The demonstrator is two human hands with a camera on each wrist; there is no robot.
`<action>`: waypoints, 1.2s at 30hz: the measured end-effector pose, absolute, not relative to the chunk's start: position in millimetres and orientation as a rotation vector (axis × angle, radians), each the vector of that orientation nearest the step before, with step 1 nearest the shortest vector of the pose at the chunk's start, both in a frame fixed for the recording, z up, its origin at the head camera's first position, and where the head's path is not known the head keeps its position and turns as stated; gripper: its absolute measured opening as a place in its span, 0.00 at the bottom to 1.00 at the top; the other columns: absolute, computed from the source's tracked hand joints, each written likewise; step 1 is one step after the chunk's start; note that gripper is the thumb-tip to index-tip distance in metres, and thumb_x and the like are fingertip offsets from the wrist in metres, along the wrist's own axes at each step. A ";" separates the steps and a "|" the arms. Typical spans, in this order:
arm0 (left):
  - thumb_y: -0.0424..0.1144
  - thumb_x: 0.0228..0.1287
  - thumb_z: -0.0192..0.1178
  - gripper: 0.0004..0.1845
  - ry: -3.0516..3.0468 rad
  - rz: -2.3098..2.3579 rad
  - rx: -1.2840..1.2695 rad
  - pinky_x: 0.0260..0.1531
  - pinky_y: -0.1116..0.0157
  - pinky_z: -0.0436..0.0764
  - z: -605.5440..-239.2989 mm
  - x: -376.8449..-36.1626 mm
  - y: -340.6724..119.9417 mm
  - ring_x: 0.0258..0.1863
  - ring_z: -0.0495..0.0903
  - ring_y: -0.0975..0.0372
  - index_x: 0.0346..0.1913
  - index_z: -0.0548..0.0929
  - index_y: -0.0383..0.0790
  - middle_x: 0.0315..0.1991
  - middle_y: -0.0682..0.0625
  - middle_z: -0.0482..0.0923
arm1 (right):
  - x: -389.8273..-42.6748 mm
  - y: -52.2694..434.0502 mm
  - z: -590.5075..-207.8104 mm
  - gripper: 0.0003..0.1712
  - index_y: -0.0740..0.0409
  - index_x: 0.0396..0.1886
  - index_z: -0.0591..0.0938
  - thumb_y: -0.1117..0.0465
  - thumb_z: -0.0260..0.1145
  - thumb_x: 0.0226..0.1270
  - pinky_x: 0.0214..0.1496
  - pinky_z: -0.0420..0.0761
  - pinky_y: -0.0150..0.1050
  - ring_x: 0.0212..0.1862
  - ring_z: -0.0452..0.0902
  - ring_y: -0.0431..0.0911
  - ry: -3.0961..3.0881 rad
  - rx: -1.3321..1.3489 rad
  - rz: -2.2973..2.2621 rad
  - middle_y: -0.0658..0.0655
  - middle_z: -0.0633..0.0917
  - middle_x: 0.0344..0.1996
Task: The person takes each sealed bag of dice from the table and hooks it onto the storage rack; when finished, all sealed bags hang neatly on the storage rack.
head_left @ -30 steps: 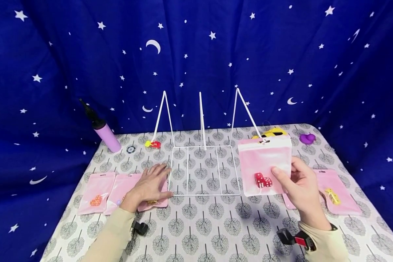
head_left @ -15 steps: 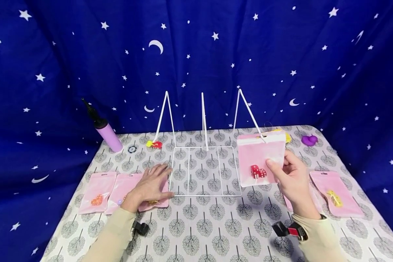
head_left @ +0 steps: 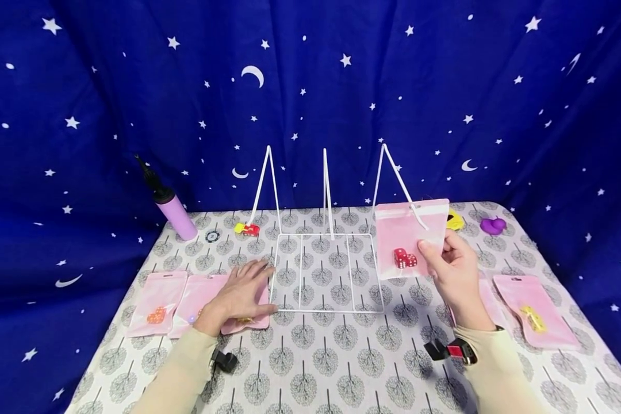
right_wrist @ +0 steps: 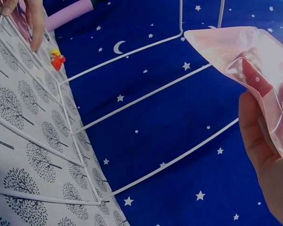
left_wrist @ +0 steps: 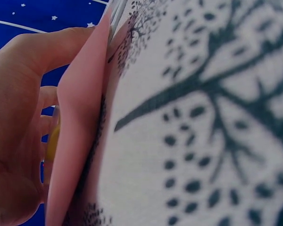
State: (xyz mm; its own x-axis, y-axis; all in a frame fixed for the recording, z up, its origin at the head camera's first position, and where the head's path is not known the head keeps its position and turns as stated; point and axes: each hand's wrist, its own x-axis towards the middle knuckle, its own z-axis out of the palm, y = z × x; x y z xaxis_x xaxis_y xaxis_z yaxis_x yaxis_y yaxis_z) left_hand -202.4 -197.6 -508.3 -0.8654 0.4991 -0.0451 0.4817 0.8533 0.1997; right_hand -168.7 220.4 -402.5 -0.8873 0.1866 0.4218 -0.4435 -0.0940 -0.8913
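While the right hand [head_left: 457, 267] pinches a dice pouch [head_left: 410, 238] against the rack [head_left: 327, 270], the left [head_left: 240, 293] lies flat

The table [head_left: 341, 368] wears a pale cloth printed with grey trees. A white wire rack [head_left: 327, 270] stands on it at the middle. To the left lie three pink pouches [head_left: 157, 296] side by side, one with orange dice. Farther back are a lilac hand pump [head_left: 173, 213], a poker chip [head_left: 213, 236] and a small red-yellow toy car [head_left: 247, 229]. On the right lie a pink pouch with yellow dice [head_left: 534, 310], a purple rubber duck [head_left: 493, 225] and a yellow toy [head_left: 454, 220].
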 end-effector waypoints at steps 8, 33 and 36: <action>0.74 0.50 0.59 0.54 2.933 0.266 0.774 0.68 0.32 0.51 -508.6 -202.1 -198.1 0.75 0.51 0.44 0.75 0.59 0.49 0.77 0.44 0.50 | -180.7 220.0 -404.9 0.10 0.63 0.38 0.83 0.77 0.63 0.62 0.16 0.71 0.27 0.17 0.73 0.37 -1.752 0.256 2.019 0.50 0.84 0.19; 0.74 0.49 0.59 0.54 2.911 0.255 0.728 0.70 0.35 0.48 -508.4 -202.3 -196.9 0.76 0.49 0.45 0.76 0.56 0.53 0.78 0.47 0.47 | -238.5 217.6 -404.6 0.08 0.57 0.33 0.82 0.73 0.68 0.60 0.11 0.66 0.27 0.14 0.69 0.36 -1.773 0.181 2.058 0.49 0.83 0.18; 0.75 0.49 0.59 0.54 2.917 0.250 0.734 0.70 0.35 0.48 -509.8 -202.8 -197.5 0.76 0.49 0.46 0.76 0.56 0.53 0.78 0.47 0.47 | -247.2 215.4 -404.4 0.10 0.59 0.31 0.82 0.77 0.67 0.58 0.11 0.62 0.26 0.13 0.65 0.36 -1.650 0.233 2.150 0.50 0.81 0.16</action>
State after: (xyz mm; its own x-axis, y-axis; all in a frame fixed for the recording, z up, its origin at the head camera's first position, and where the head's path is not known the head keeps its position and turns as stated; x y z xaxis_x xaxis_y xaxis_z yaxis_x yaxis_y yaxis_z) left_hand -202.8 -197.5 -509.8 -0.8746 0.4786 -0.0782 0.4583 0.8684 0.1892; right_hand -247.2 215.4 -404.4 -0.8985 0.2243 0.3775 -0.4226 -0.2088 -0.8819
